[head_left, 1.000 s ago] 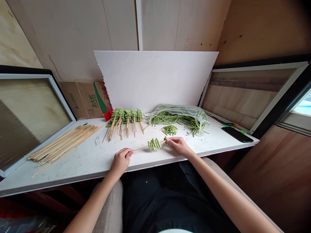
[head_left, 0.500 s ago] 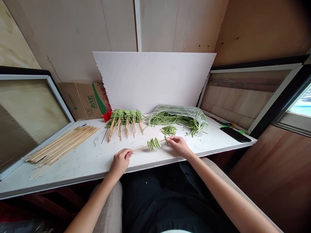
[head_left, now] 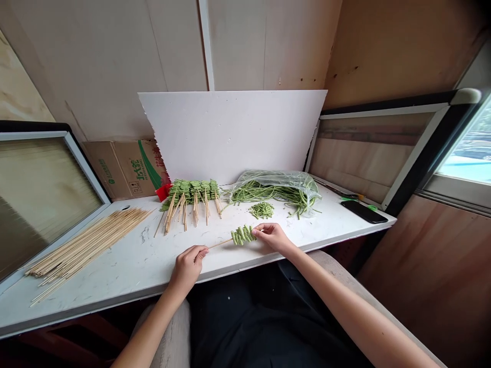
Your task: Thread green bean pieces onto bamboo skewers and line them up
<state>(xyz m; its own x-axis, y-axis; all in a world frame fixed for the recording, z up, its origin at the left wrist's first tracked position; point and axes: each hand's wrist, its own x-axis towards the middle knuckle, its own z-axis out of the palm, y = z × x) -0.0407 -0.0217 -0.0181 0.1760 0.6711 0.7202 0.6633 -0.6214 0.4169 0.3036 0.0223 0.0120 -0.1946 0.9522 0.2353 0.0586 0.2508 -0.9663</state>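
Note:
My left hand (head_left: 190,263) is closed around the lower end of a wooden skewer (head_left: 220,243), held at a slant above the front of the white table. Several short green bean pieces (head_left: 241,235) sit crosswise in a row on the skewer. At the skewer's far end, my right hand (head_left: 273,236) pinches a bean piece against the row with thumb and fingers, partly hiding it. Just beyond lies a small pile of cut bean pieces (head_left: 261,210). Farther left, finished-looking bean skewers (head_left: 195,191) are stacked, their bare sticks pointing toward me.
Loose bare skewers (head_left: 92,243) lie in a bundle at the left. Long green beans spill from a clear plastic bag (head_left: 276,179) at the back. A black phone (head_left: 363,211) rests near the right edge. Behind stand a white board (head_left: 238,133) and a cardboard box (head_left: 123,168).
My right hand has slid a bean piece along the skewer from near its tip to the row. The camera view has shifted slightly; my left hand keeps its grip.

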